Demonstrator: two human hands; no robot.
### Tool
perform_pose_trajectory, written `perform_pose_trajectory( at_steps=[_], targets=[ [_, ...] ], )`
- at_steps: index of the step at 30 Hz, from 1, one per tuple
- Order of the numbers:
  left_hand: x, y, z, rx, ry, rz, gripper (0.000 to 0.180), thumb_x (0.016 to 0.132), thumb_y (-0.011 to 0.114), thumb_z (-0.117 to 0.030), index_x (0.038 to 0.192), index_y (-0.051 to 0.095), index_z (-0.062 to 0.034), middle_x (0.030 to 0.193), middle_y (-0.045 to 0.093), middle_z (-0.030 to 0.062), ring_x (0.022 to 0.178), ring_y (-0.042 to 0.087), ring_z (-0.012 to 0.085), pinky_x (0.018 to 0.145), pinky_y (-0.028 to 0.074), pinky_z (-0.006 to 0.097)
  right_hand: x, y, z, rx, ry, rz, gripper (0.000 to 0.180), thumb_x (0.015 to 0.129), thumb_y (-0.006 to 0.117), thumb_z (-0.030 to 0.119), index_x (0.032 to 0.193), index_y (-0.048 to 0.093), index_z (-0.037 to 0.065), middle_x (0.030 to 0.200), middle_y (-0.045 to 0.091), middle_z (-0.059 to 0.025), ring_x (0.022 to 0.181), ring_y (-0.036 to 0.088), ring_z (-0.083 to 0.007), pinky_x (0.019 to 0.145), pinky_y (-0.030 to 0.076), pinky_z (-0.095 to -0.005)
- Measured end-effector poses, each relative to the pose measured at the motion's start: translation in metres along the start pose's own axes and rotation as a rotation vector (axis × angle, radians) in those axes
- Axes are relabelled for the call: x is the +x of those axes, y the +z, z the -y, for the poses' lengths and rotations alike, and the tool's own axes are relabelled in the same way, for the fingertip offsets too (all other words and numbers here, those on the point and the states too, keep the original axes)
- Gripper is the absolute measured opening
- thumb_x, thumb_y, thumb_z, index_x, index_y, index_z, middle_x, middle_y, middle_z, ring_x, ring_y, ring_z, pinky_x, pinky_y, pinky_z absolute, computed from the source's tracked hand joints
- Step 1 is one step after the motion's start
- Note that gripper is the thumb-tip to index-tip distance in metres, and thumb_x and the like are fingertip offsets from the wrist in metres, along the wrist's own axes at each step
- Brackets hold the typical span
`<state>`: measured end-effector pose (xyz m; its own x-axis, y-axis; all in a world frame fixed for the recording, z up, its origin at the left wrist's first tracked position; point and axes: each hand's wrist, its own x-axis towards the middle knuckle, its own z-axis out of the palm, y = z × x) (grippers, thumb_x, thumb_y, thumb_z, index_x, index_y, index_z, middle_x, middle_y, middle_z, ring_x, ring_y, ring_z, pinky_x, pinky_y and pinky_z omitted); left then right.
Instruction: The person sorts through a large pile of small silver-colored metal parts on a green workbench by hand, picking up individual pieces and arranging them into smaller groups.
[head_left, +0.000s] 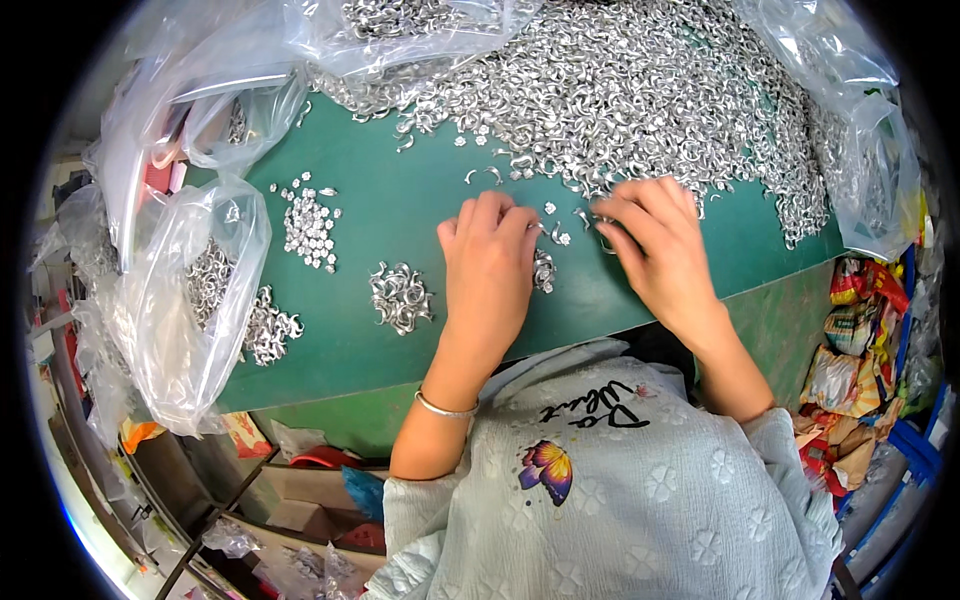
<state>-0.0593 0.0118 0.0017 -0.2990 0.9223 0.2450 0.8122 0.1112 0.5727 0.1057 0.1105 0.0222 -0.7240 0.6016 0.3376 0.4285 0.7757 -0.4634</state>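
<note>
My left hand (pixel 487 262) rests low over the green tabletop with its fingers curled down and drawn together; whatever they hold is hidden. A small cluster of silver metal pieces (pixel 543 272) lies beside its thumb side. My right hand (pixel 662 250) is at the near edge of a large heap of small curved silver metal pieces (pixel 600 90). Its thumb and forefinger come close together, and I cannot make out what is in them. Between the hands lie a few loose pieces, among them a small flower-shaped one (pixel 563 239).
Left of my hands lie a pile of curved pieces (pixel 401 298), a group of flower-shaped pieces (pixel 309 228) and another pile (pixel 270 328) by a clear plastic bag (pixel 185 350). Plastic sheeting (pixel 840 60) edges the heap. Shelves and packets (pixel 850 380) flank the green table (pixel 350 365).
</note>
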Motion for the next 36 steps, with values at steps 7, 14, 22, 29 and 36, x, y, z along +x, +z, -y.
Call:
perform_pose_trajectory(
  at_steps=[7,14,22,29,36],
  targets=[
    [-0.015,-0.013,-0.033,-0.081,0.010,-0.077,0.019,0.077,0.071,0.001,0.093,0.064,-0.0073,0.095,0.061,0.0075,0.089,0.058,0.0256,0.077,0.039,0.035,0.006,0.001,-0.012,-0.054,0.001,0.009,0.012,0.077,0.071,0.006,0.087,0.065,0.008,0.095,0.057,-0.0021,0.091,0.051,-0.0229,0.079,0.036,-0.0367],
    [-0.034,0.037,-0.064,-0.154,0.097,0.077,0.024,0.079,0.071,-0.003,0.102,0.063,-0.0055,0.096,0.058,0.0073,0.088,0.055,0.0267,0.077,0.038,0.038,-0.023,-0.034,-0.031,-0.018,0.134,-0.010,0.012,0.077,0.071,0.005,0.086,0.063,0.007,0.093,0.061,-0.0043,0.091,0.054,-0.0250,0.079,0.036,-0.0369],
    [-0.011,0.010,-0.030,0.109,0.003,-0.032,0.026,0.081,0.070,-0.004,0.107,0.064,-0.0061,0.104,0.062,0.0072,0.096,0.057,0.0257,0.084,0.038,0.037,-0.033,-0.041,-0.031,-0.035,0.143,0.032,0.010,0.078,0.068,0.005,0.085,0.061,0.006,0.090,0.059,-0.0057,0.088,0.053,-0.0257,0.078,0.035,-0.0374],
    [-0.014,-0.004,-0.020,0.071,-0.081,-0.014,0.023,0.083,0.066,0.000,0.105,0.064,-0.0046,0.104,0.063,0.0074,0.095,0.059,0.0248,0.086,0.038,0.036,-0.042,-0.055,-0.030,-0.027,0.194,0.183,0.010,0.079,0.067,0.003,0.088,0.063,0.004,0.090,0.058,-0.0075,0.088,0.053,-0.0270,0.077,0.039,-0.0368],
    [-0.016,-0.001,-0.009,0.000,-0.044,-0.081,0.021,0.081,0.064,0.004,0.101,0.064,-0.0027,0.097,0.062,0.0079,0.087,0.058,0.0252,0.080,0.039,0.037,-0.024,-0.025,-0.011,0.034,0.013,0.048,0.014,0.077,0.071,0.007,0.090,0.065,0.005,0.091,0.058,-0.0060,0.089,0.054,-0.0248,0.076,0.041,-0.0363]
  ],
)
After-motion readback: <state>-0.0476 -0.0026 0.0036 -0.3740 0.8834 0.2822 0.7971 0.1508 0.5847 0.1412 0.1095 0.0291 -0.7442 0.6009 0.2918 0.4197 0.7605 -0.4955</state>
